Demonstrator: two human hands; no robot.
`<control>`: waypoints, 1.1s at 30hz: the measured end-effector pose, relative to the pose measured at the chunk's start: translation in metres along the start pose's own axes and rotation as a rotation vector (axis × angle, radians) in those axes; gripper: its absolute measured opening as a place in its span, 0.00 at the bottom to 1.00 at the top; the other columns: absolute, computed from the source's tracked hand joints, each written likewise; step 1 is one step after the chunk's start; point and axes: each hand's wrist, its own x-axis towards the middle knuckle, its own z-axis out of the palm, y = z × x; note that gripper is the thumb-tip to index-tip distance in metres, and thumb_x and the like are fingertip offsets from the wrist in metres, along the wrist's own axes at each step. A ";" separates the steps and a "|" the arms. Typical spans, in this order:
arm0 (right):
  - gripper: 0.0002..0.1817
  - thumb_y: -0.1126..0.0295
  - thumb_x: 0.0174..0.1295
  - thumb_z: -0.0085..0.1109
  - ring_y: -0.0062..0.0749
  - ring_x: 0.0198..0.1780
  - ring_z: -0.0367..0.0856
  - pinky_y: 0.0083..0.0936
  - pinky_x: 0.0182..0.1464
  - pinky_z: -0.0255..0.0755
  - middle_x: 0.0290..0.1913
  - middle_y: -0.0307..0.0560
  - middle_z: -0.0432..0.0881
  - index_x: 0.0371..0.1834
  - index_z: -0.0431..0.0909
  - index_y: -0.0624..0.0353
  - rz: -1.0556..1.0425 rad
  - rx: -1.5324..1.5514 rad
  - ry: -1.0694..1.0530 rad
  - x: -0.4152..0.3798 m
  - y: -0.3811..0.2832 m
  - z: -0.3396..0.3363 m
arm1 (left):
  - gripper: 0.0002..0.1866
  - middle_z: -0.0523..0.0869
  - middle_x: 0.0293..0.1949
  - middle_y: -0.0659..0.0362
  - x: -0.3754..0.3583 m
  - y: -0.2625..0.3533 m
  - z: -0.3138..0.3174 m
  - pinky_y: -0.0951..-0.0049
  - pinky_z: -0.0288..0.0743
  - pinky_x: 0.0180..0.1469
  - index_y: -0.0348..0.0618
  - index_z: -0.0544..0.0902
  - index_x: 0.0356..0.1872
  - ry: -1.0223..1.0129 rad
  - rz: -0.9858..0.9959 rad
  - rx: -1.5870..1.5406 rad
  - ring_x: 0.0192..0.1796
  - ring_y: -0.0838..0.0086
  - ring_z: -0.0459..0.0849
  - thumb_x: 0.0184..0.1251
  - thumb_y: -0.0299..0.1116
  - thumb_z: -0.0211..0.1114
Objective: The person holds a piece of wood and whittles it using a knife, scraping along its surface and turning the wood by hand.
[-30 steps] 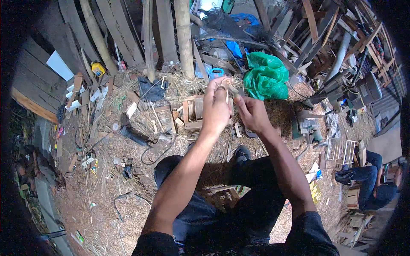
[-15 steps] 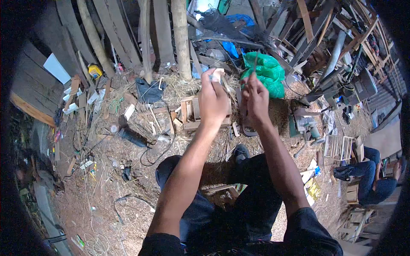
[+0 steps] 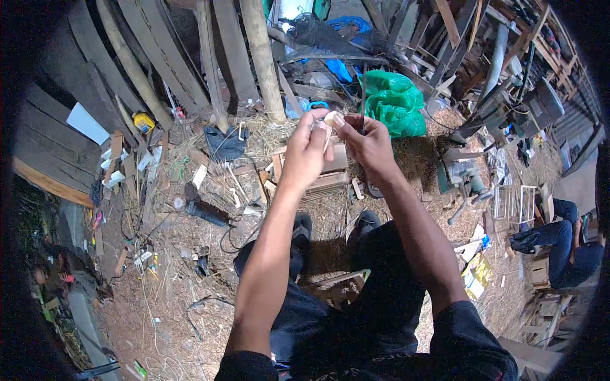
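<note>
My left hand [image 3: 305, 153] is raised at the upper middle, its fingers closed round a small pale wooden piece [image 3: 330, 119]. Close against it on the right, my right hand [image 3: 368, 141] touches the same piece with its thumb and fingertips. A thin dark blade-like tool [image 3: 364, 95] stands upright out of my right hand's grip. Below and behind both hands, on the ground, lies a wooden box-like stack [image 3: 327, 181].
A green plastic bag [image 3: 395, 105] lies beyond my right hand. Timber posts [image 3: 264, 60] lean at the back. A bench machine [image 3: 464, 178] and white rack [image 3: 513, 203] stand at right. Another person's legs [image 3: 553, 244] show at far right. Shavings and scraps litter the ground.
My right hand has come left and slightly down to meet the piece in my left hand. The view has shifted a little, and both of my feet now show.
</note>
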 end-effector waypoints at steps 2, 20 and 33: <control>0.12 0.63 0.64 0.65 0.09 0.21 0.64 0.15 0.21 0.56 0.22 0.28 0.75 0.39 0.82 0.62 -0.074 -0.060 -0.022 0.002 -0.001 -0.002 | 0.15 0.75 0.23 0.67 0.001 0.009 -0.003 0.82 0.57 0.21 0.44 0.72 0.59 -0.029 -0.051 -0.139 0.21 0.86 0.68 0.76 0.34 0.47; 0.19 0.59 0.71 0.54 0.23 0.25 0.69 0.27 0.30 0.66 0.22 0.47 0.77 0.32 0.77 0.68 -0.221 -0.608 0.054 0.016 0.017 -0.049 | 0.13 0.78 0.28 0.59 0.021 0.000 -0.023 0.79 0.59 0.16 0.39 0.71 0.55 0.291 -0.149 -0.241 0.16 0.83 0.67 0.75 0.30 0.45; 0.14 0.64 0.68 0.58 0.30 0.27 0.75 0.32 0.31 0.68 0.25 0.51 0.79 0.38 0.78 0.67 -0.385 -0.581 -0.077 0.001 0.018 -0.026 | 0.13 0.74 0.22 0.61 0.016 0.004 -0.014 0.80 0.53 0.12 0.36 0.71 0.54 0.163 -0.208 -0.575 0.12 0.83 0.62 0.74 0.30 0.48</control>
